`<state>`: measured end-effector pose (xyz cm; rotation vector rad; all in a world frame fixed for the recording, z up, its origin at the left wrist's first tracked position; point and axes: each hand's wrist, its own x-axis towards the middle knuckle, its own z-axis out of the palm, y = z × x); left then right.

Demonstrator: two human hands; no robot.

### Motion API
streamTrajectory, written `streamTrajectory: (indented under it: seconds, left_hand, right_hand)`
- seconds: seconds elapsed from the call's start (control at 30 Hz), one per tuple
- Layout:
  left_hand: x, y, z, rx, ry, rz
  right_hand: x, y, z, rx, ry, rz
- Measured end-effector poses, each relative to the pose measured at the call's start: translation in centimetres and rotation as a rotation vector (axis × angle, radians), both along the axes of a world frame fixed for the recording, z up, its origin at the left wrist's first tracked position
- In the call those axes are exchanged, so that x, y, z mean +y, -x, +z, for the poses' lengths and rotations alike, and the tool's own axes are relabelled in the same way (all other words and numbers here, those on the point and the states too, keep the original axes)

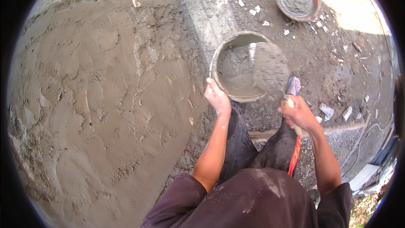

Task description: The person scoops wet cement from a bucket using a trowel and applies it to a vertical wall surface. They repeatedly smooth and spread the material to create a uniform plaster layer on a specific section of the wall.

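My left hand (217, 98) is closed on the near left edge of a round bucket (241, 98), where its wire handle (211, 65) runs along the rim. Grey wet mortar (236, 61) lies inside, against the bucket's inner wall. In my right hand (301, 113) is the pale grip of a trowel (270, 68). Its broad blade, slightly blurred and coated or loaded with mortar, is over the right side of the bucket. The blade covers part of the bucket's rim and contents.
Spread wet mortar (97, 88) covers the ground to the left. A mortar-smeared board (209, 10) lies beyond the bucket. At the far right stands a reddish basin (297, 1) with grey contents. White scraps (327, 111) litter the dirt near my sandaled foot (294, 85).
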<state>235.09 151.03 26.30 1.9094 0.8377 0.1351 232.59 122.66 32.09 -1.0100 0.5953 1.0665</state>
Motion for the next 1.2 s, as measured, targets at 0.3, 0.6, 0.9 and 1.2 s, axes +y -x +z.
streamTrajectory:
  seconds: [0.3, 0.6, 0.9, 1.2]
  left_hand:
    - [12.6, 4.4, -9.6, 0.186, -0.035, 0.031]
    - [19.8, 7.1, -12.4, 0.071, -0.691, 0.178]
    - [9.6, 2.2, 0.3, 0.052, -0.157, -0.026]
    - [-2.1, -1.6, 10.4, -0.094, -0.228, -0.213]
  right_hand:
    - [16.5, -11.6, -19.1, -0.335, 0.688, -0.533]
    - [49.7, -13.1, -6.1, -0.735, 0.503, 0.070]
    - [9.8, -8.1, -1.5, -0.824, 0.697, 1.139]
    - [4.1, -6.7, 2.1, -1.020, 0.869, 1.024]
